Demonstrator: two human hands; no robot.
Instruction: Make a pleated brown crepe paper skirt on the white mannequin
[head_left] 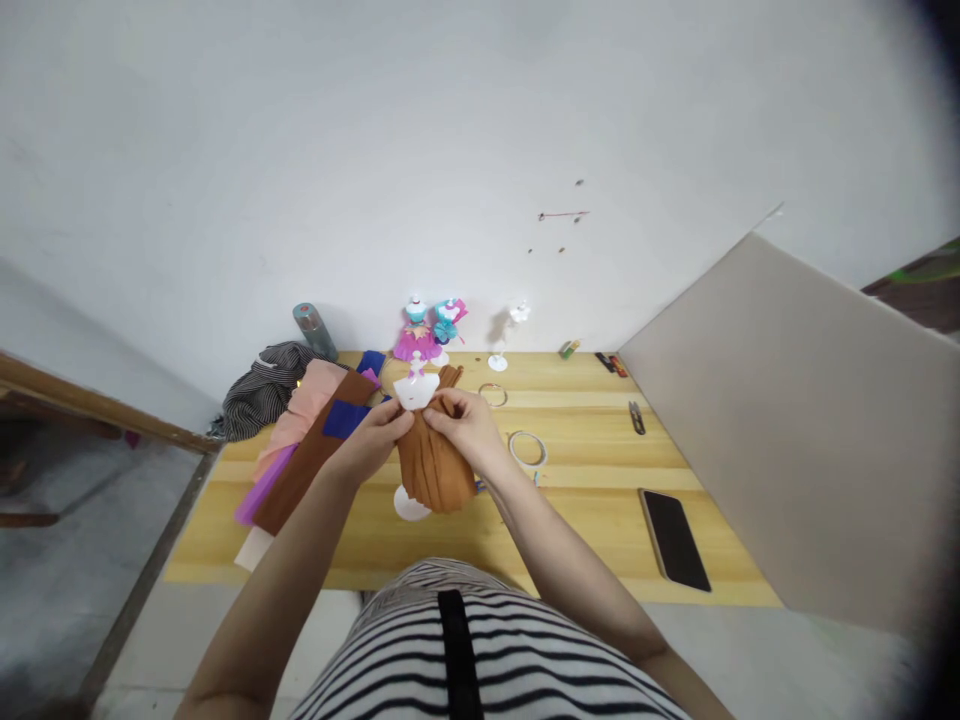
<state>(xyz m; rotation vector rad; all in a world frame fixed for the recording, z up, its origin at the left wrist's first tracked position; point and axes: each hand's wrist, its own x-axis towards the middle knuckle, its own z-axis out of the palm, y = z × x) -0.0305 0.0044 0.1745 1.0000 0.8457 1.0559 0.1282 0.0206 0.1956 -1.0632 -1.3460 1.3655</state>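
Note:
A small white dress-form figure [417,390] stands in front of me on a round white base [411,503]. Brown pleated crepe paper [435,465] hangs below its white bodice like a skirt, with a narrow end sticking up behind. My left hand [379,435] pinches the paper's left top edge at the waist. On the other side, my right hand [465,425] grips the gathered paper between thumb and fingers just under the bodice. The far side of the waist is hidden.
Crepe paper sheets [296,470] lie at the left by a striped cloth [274,385] and a bottle [315,330]. Dressed figures [416,335] and a bare stand [498,362] are at the back. Tape roll [527,434], thread snips [637,418] and phone [675,540] lie right. A board [780,420] borders the table.

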